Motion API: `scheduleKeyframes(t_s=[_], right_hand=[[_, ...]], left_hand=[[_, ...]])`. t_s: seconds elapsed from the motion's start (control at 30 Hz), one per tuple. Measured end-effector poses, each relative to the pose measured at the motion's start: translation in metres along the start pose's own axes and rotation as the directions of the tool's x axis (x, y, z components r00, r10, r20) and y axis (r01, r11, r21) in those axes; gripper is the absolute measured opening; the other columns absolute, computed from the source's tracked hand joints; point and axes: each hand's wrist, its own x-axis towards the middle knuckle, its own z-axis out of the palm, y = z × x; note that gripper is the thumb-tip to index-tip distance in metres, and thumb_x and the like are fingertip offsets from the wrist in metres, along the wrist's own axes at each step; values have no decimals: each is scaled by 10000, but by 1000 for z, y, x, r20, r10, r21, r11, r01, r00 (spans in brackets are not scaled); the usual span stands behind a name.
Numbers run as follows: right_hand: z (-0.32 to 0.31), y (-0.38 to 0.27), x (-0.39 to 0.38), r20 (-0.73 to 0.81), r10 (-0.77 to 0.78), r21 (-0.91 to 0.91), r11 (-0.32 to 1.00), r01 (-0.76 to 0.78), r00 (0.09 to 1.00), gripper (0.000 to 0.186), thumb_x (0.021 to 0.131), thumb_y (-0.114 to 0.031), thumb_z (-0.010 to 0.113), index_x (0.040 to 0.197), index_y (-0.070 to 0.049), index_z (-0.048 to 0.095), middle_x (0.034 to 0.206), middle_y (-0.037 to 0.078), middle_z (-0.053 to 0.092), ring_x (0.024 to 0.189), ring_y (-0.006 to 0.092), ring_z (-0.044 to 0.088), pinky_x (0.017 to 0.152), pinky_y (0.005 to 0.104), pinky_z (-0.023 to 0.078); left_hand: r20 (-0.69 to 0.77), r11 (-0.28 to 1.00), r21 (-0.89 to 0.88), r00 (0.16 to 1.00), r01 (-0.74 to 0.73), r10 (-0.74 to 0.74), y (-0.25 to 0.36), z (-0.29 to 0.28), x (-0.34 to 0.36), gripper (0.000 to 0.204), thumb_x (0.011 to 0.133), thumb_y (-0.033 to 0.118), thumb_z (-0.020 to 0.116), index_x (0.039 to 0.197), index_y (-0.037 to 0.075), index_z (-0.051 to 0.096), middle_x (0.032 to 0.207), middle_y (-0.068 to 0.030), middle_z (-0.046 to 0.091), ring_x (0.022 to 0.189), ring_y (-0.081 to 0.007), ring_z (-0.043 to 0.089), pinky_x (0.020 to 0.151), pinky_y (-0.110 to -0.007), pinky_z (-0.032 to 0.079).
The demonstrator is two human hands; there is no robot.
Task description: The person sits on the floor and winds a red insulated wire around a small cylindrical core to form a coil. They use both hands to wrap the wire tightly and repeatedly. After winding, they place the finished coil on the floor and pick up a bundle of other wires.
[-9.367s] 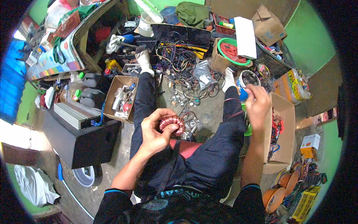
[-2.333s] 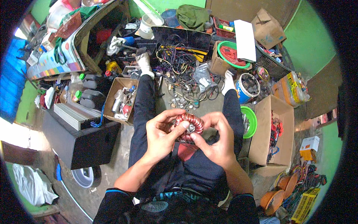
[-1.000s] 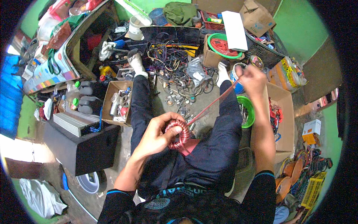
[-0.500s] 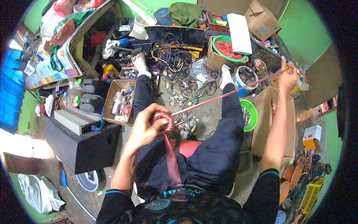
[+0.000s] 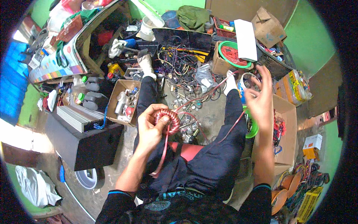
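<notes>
Copper-red and glossy: tightly wound ring-shaped wire coil [image 5: 174, 119], held up before the dark-trousered lap, near the left knee. Clamped in the grip of the left hand [image 5: 147, 128], thumb across the front of the ring. Trailing from the coil: thin reddish strand [image 5: 203, 97], running up toward the right hand [image 5: 260, 101], plus broader reddish strand [image 5: 164, 151] hanging down to the lap. Right grip apart, fingers spread and raised, well away from the coil; cannot tell whether touching any strand. Partly hidden by the right forearm: bright-green round plastic basin [image 5: 255, 128], near open brown cardboard box [image 5: 289, 117] with red and black wires inside. Ahead, on grey concrete floor [image 5: 214, 114]: black tangled cables [image 5: 177, 59]. Leftward: black boxy cabinet [image 5: 84, 151], carrying silver finned metal block [image 5: 76, 119].
</notes>
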Motion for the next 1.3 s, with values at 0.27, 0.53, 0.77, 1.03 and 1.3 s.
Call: scheduleKeyframes(t_s=[0.27, 0.53, 0.77, 1.03, 1.3], right_hand=[[46, -46, -75, 611, -16, 386, 879, -280, 791, 151, 870, -45, 630, 995, 39, 636, 819, 101, 682, 680, 159, 651, 625, 278, 524], [-3, -6, -27, 150, -189, -485, 841, 239, 971, 295, 829, -36, 562, 1108, 6, 647, 1190, 207, 613, 1080, 377, 586, 938, 425, 464], [24, -44, -35, 683, -268, 278, 956, 98, 679, 180, 861, -168, 627, 967, -28, 669, 861, 172, 662, 839, 318, 654, 748, 423, 497], [20, -82, -46, 492, -441, 93, 884, 458, 751, 147, 754, -179, 680, 768, -34, 656, 702, 95, 599, 645, 256, 620, 570, 352, 507], [36, -73, -105, 400, -631, -133, 677, 724, 664, 223, 697, -164, 606, 853, -5, 610, 753, 50, 547, 689, 179, 577, 578, 283, 483]], left_hand=[[21, 997, -68, 999, -35, 36, 13, 32, -12, 237, 848, -66, 623, 1075, -23, 567, 963, -100, 673, 890, -135, 638, 811, -262, 509], [142, 977, -205, 986, -59, 89, 8, 29, -7, 242, 837, -48, 656, 1063, -28, 572, 1024, -133, 679, 954, -172, 647, 870, -305, 514], [179, 993, -117, 983, -29, 49, 14, 37, -9, 250, 828, 4, 702, 1055, -29, 602, 964, -102, 680, 906, -150, 649, 836, -285, 519], [-12, 992, 128, 1000, -17, 19, -2, 45, -2, 179, 838, 61, 712, 983, -8, 632, 827, -26, 653, 754, -74, 588, 700, -227, 483], [-50, 994, -105, 998, 39, -44, 2, 55, -11, 189, 849, -33, 678, 1002, -36, 568, 916, -110, 668, 820, -118, 644, 702, -224, 531]])
